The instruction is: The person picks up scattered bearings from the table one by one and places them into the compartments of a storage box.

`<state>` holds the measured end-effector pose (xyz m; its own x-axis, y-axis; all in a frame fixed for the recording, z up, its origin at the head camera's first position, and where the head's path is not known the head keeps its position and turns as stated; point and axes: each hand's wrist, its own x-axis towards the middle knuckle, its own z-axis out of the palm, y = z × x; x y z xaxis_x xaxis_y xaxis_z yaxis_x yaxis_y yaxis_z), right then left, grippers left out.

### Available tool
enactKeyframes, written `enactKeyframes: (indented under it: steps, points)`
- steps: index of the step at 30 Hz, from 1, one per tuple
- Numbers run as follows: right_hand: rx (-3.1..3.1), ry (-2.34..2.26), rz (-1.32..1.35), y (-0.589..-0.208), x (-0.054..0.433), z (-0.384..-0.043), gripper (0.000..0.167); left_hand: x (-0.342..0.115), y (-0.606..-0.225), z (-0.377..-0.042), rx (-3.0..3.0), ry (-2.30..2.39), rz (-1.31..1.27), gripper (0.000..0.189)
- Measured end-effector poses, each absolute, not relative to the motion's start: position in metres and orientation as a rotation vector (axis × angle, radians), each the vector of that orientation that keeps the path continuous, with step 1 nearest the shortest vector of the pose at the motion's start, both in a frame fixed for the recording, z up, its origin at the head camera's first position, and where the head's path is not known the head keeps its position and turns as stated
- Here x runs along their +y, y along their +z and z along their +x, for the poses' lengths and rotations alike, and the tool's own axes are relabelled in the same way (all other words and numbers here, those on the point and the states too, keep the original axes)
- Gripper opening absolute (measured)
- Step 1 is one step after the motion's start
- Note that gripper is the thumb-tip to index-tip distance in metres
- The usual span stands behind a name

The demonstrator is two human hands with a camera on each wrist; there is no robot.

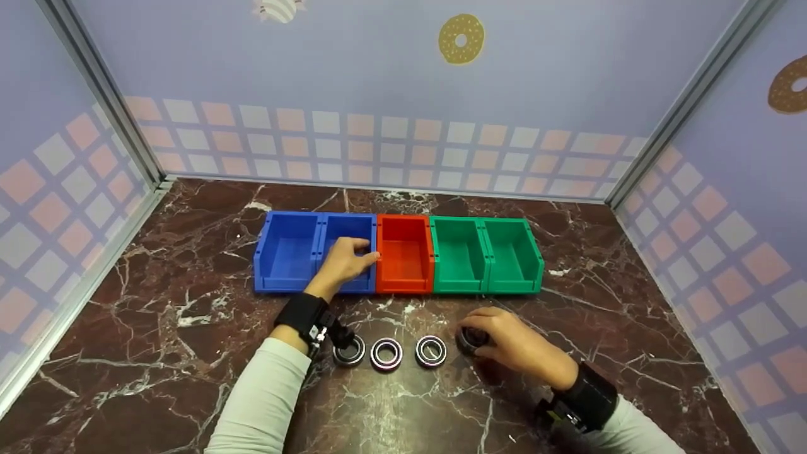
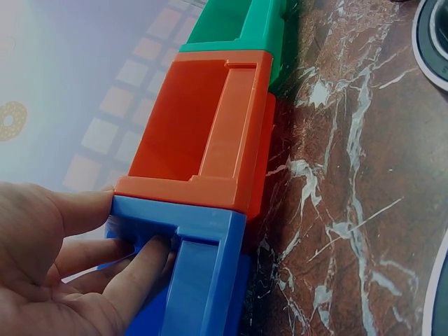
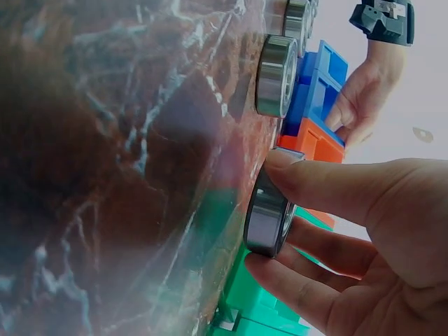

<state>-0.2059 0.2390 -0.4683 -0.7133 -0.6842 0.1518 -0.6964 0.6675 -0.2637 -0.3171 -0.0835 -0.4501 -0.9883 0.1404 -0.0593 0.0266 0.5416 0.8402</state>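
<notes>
My left hand (image 1: 345, 260) reaches into the second blue bin (image 2: 196, 280). Its thumb lies at the edge beside the red bin (image 1: 404, 261) and its fingers are bent inside, pinching the blue bin's side wall. On the table to the right, my right hand (image 1: 514, 340) holds a ball bearing (image 3: 268, 217) between thumb and fingers, low at the marble surface. Three more bearings lie flat in a row to its left: a near one (image 1: 430, 351), a middle one (image 1: 386, 354) and a far one (image 1: 348, 350), partly covered by the left wrist's camera.
Bins stand side by side: a blue bin (image 1: 289, 249) at the left end, then blue, red, and two green, an inner green bin (image 1: 459, 258) and an outer green bin (image 1: 514, 258). Patterned walls (image 1: 378, 75) enclose the marble table (image 1: 189, 353) at the back and sides.
</notes>
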Motion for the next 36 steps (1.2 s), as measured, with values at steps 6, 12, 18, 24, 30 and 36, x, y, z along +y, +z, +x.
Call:
enactKeyframes:
  steps: [6, 12, 18, 24, 30, 36]
  points:
    - [-2.792, 0.462, 1.169, -0.465, 0.239, -0.209, 0.048, -0.085, -0.452, -0.318, 2.648, 1.431, 0.151, 0.051]
    - [-2.800, 0.458, 1.167, -0.458, 0.241, -0.213, 0.047, -0.086, -0.452, -0.318, 2.629, 1.417, 0.118, 0.052]
    - [-2.778, 0.448, 1.173, -0.448, 0.242, -0.218, 0.048, -0.087, -0.452, -0.316, 2.645, 1.421, 0.151, 0.052]
    - [-2.737, 0.471, 1.149, -0.439, 0.244, -0.222, 0.048, -0.085, -0.451, -0.316, 2.632, 1.433, 0.156, 0.052]
    - [-2.752, 0.458, 1.110, -0.429, 0.245, -0.224, 0.049, -0.086, -0.452, -0.317, 2.650, 1.417, 0.162, 0.052]
    - [-2.769, 0.429, 1.084, -0.419, 0.247, -0.229, 0.050, -0.086, -0.453, -0.318, 2.657, 1.413, 0.152, 0.053]
